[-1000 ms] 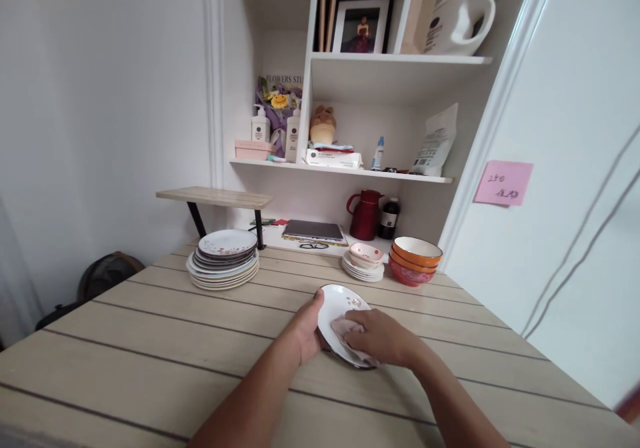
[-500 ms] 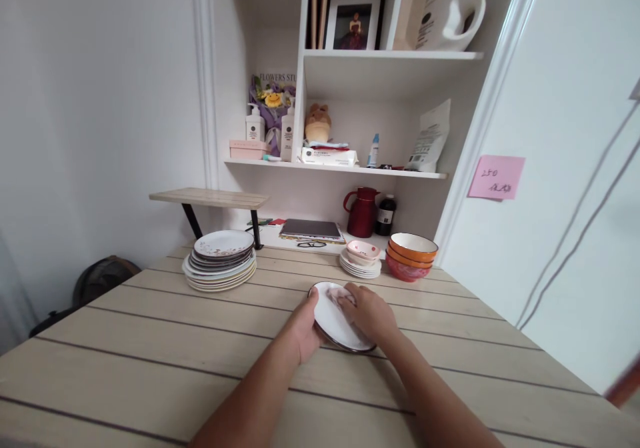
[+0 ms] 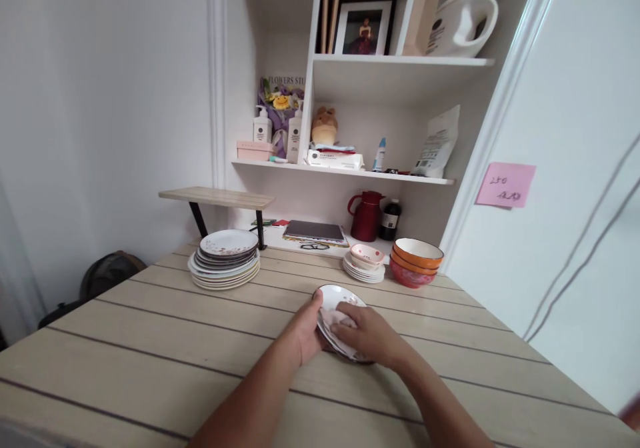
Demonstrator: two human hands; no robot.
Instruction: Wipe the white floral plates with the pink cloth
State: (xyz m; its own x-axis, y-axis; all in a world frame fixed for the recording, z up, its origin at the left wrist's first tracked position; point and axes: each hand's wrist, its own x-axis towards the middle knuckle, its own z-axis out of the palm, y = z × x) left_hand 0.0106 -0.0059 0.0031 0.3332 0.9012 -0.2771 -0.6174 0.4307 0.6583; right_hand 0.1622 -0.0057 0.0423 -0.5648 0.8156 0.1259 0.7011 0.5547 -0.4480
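My left hand [image 3: 307,330] grips the left edge of a white plate [image 3: 336,295] with a dark rim, thumb on top and fingers underneath. The plate is tilted over the middle of the wooden table. My right hand [image 3: 369,333] presses a pale, crumpled cloth [image 3: 332,317] onto the plate's face, with its fingers bent over the cloth. A small floral pattern shows near the plate's far edge. The right hand and cloth cover much of the plate's lower part.
To the left stands a stack of plates [image 3: 227,243]. Farther back are small saucers [image 3: 363,276] with a pink bowl [image 3: 367,255] on top, and stacked orange bowls [image 3: 418,253]. A red jug [image 3: 367,216], a dark bottle [image 3: 391,219] and a laptop [image 3: 315,230] sit behind.
My right hand has slid the cloth from the plate's upper part down toward its near side, baring the floral pattern. My left hand keeps its hold. The view has shifted slightly.
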